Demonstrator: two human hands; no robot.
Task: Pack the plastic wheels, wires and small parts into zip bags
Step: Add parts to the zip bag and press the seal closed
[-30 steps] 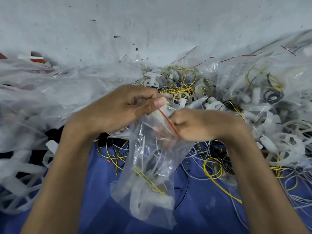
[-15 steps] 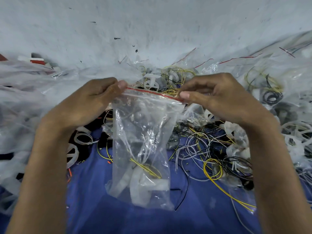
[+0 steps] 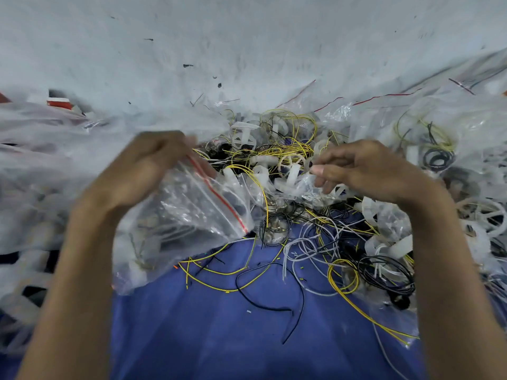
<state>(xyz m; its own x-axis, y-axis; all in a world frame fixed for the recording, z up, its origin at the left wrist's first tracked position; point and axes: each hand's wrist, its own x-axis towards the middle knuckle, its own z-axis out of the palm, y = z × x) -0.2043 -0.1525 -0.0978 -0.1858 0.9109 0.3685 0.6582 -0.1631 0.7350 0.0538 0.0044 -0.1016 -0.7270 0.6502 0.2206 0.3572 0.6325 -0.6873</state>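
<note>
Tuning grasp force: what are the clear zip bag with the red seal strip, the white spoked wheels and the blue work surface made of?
Clear zip bag with red seal strip: thin glossy plastic film; it crinkles and glares.
White spoked wheels: translucent matte plastic, probably moulded.
Blue work surface: matte, likely cloth or mat; weave unresolvable.

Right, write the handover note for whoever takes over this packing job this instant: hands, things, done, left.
Left hand: grips the zip bag by its top corner, at one end of the red zip strip, which looks pressed closed. The bag is blurred.
Right hand: fingers loosely curled over the loose pile, apparently holding nothing.
Done: this bag looks packed. More filled bags lie at far right.
Left: set this bag aside, then bag the plastic wheels and the wires lying on the blue cloth.
</note>
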